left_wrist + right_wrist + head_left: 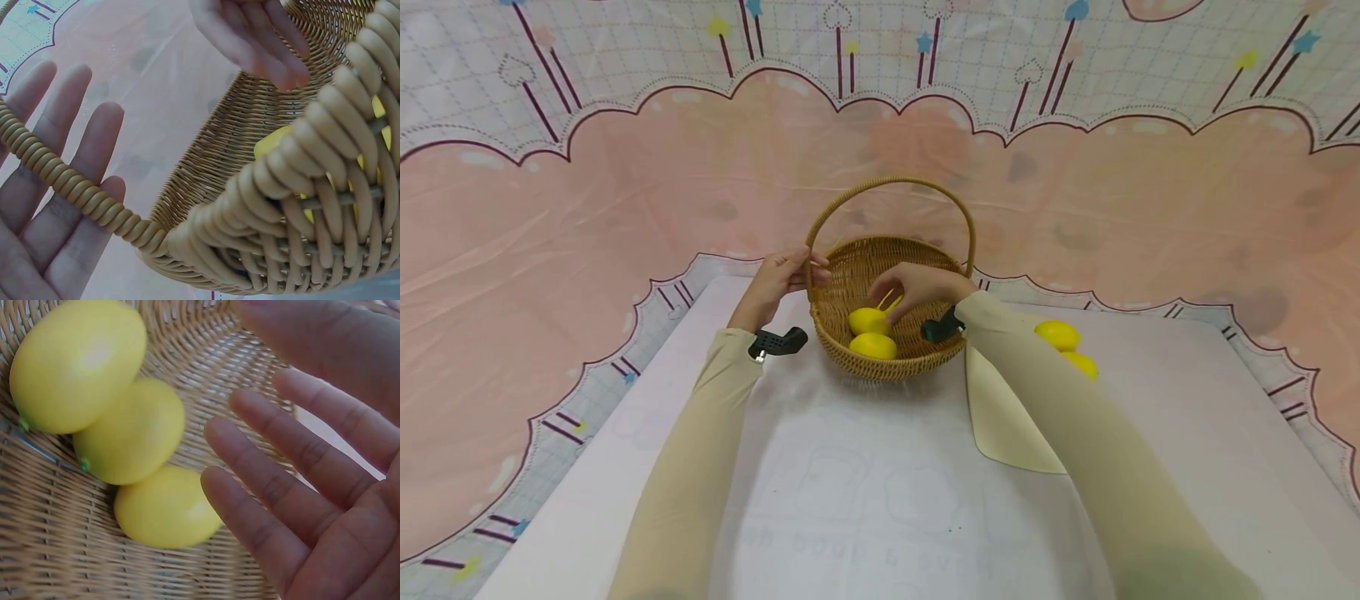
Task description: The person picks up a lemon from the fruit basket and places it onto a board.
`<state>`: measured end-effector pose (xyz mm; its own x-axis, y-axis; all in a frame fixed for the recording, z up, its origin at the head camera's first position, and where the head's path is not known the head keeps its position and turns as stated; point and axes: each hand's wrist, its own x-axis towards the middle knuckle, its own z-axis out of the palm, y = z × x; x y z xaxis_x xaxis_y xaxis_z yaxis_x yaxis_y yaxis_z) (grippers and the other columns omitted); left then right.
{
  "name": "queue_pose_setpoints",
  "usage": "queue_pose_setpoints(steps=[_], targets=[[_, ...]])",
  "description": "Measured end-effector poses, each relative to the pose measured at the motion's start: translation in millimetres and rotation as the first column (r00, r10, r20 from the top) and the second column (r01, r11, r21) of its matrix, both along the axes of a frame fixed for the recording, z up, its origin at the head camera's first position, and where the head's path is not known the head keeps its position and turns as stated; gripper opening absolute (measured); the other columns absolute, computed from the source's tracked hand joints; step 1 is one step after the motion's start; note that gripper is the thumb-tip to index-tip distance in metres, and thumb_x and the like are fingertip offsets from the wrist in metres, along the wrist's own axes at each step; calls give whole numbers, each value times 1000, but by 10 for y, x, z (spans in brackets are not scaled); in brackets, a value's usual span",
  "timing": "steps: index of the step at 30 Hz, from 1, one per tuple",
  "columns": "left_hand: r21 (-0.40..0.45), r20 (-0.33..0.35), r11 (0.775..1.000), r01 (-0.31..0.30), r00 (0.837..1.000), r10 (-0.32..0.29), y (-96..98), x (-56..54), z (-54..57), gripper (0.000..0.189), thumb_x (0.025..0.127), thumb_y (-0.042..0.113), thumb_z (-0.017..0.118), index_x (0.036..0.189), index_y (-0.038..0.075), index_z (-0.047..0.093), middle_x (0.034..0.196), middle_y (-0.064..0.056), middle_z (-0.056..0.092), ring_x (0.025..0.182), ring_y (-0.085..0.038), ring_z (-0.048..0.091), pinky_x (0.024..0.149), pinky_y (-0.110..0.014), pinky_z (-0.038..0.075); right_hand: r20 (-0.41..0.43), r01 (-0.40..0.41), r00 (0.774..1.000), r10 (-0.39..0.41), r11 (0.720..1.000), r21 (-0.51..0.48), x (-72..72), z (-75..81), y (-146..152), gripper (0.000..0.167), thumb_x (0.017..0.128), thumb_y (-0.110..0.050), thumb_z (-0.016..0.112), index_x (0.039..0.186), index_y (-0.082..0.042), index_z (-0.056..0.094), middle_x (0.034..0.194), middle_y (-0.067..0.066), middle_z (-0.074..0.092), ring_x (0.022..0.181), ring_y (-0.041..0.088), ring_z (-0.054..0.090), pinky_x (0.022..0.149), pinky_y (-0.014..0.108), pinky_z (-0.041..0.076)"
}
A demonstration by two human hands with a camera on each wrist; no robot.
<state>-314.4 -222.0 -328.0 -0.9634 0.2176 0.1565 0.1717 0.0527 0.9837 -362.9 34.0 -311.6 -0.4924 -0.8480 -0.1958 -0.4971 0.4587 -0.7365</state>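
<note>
A round wicker basket (850,267) with a tall arched handle (891,180) stands at the middle of the table. My left hand (778,279) is at the handle's left foot, which crosses its extended fingers in the left wrist view. Inside the basket, my right hand (925,285) hovers with loosely spread fingers over the lemons. The right wrist view shows three yellow lemons: an upper one (78,365), a middle one (131,431) and a lower one (165,506). A fingertip overlaps the lowest lemon there; whether they touch, I cannot tell.
Two more lemons, a rear one (1057,335) and a nearer one (1081,364), lie right of the basket, partly behind the right sleeve. A pale beige sheet (1007,417) lies under that forearm. A pink patterned cloth (662,192) rises behind the white table (850,467).
</note>
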Motion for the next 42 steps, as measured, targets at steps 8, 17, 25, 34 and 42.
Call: queue_pose_setpoints(steps=[8, 17, 25, 34, 42], targets=[[-9, 2, 1000, -15, 1000, 15, 18, 16, -2, 36, 100, 38, 40, 96, 11, 64, 79, 12, 71, 80, -4, 69, 80, -17, 53, -9, -24, 1000, 25, 998, 55, -36, -152, -135, 47, 83, -6, 71, 126, 2, 55, 124, 19, 60, 118, 30, 56, 97, 33, 50], [6, 2, 1000, -11, 1000, 11, 16, 13, -11, 33, 100, 37, 40, 91, 18, 65, 79, 11, 71, 79, -4, 69, 80, -17, 53, 42, -25, 999, 19, 989, 145, -40, -283, -214, 48, 82, -6, 71, 126, 2, 53, 127, 18, 58, 119, 28, 56, 98, 33, 49], [-6, -7, 1000, -11, 1000, 11, 4, 2, -24, 34, 99, 38, 40, 93, 17, 65, 80, 11, 71, 80, -4, 69, 80, -17, 53, 40, -33, 999, 27, 983, 183, -24, -323, -232, 45, 82, -4, 71, 124, 2, 56, 125, 17, 59, 115, 27, 58, 96, 32, 50], [8, -7, 1000, 2, 1000, -2, 7, 11, -13, 33, 100, 36, 40, 89, 20, 66, 79, 11, 71, 79, -4, 69, 79, -18, 53, -28, -29, 999, 37, 968, 248, -27, -361, -245, 39, 80, -4, 73, 118, -3, 63, 120, 12, 64, 111, 23, 60, 95, 31, 51], [11, -10, 1000, 5, 1000, -5, 16, 10, -9, 32, 100, 35, 40, 87, 21, 66, 78, 11, 71, 78, -5, 69, 79, -18, 54, 1, -61, 998, 62, 975, 212, -30, -388, -228, 39, 80, 3, 70, 118, -1, 64, 121, 14, 64, 111, 25, 61, 94, 31, 51]])
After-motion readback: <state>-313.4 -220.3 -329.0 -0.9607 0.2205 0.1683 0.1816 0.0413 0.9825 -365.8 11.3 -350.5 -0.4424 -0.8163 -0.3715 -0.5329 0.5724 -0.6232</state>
